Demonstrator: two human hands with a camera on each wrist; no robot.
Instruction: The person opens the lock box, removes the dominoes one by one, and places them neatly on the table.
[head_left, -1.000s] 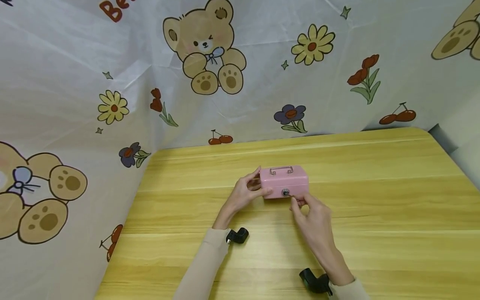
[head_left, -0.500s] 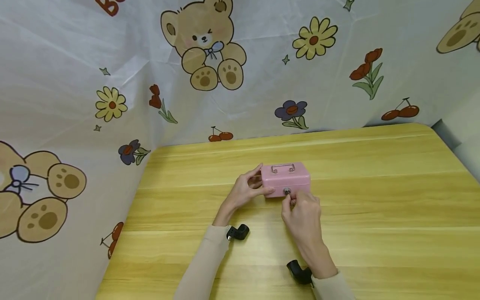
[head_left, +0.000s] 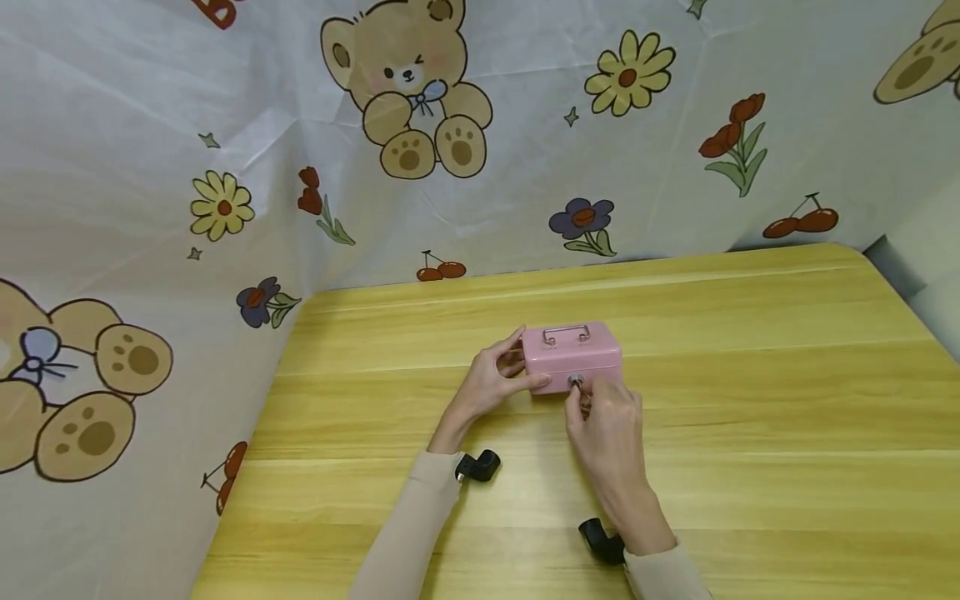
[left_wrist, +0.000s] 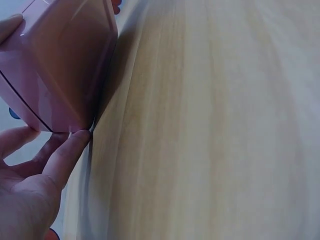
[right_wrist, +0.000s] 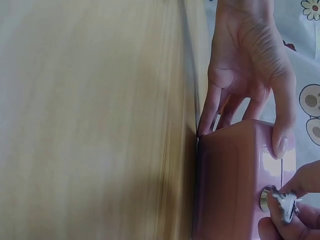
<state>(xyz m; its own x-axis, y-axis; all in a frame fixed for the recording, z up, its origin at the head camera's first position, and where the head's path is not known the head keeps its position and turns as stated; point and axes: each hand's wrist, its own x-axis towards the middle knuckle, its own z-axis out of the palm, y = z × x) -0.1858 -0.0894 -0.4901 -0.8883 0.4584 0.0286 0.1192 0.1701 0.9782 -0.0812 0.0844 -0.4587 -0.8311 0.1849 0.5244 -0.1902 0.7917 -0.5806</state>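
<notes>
A small pink cash box [head_left: 558,360] with a metal handle [head_left: 566,333] on its closed lid sits on the table. My left hand [head_left: 487,385] grips its left end, thumb on the front face and fingers at the side. Low on the front is a round silver lock [head_left: 575,380]. My right hand [head_left: 611,425] pinches a silver key [right_wrist: 287,204] right at that lock, its thumb and fingertips around the key's head. In the left wrist view, left fingertips [left_wrist: 75,142] touch the box's lower edge.
The light wood-grain table [head_left: 750,400] surrounds the box. Behind and to the left hangs a white cloth [head_left: 525,150] printed with bears and flowers. A black wrist camera [head_left: 480,466] is on the left sleeve, another black camera [head_left: 600,542] on the right.
My right hand has moved left and turned, with its knuckles now facing up more and its fingertips close against the lock. My left hand keeps its hold on the cash box.
</notes>
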